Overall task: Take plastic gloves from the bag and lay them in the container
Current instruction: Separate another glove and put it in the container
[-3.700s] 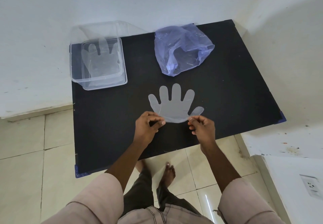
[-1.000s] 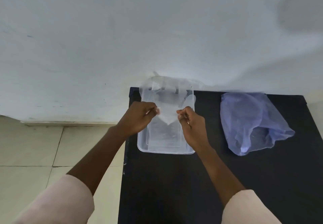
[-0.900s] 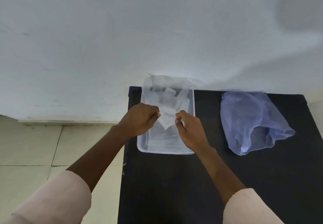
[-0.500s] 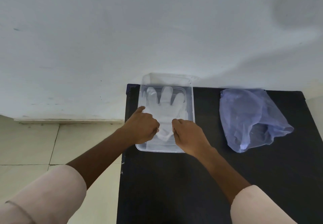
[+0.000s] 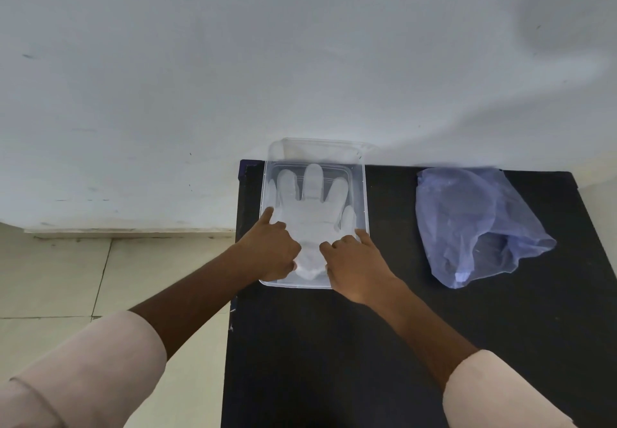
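Note:
A clear plastic glove lies flat in the clear container, fingers pointing at the wall, on top of other gloves. My left hand rests on the left side of the glove's cuff, index finger stretched along the container's left wall. My right hand lies on the right side of the cuff with its fingers spread. Neither hand pinches the glove. The blue plastic bag lies crumpled to the right of the container, apart from both hands.
The container stands at the back left corner of a black table, against a white wall. The container's clear lid leans on the wall behind it. Tiled floor lies to the left of the table.
I carried the glove from the table's front to the container, lowered it in and laid it flat. My fingers have let go of the cuff and now rest on it.

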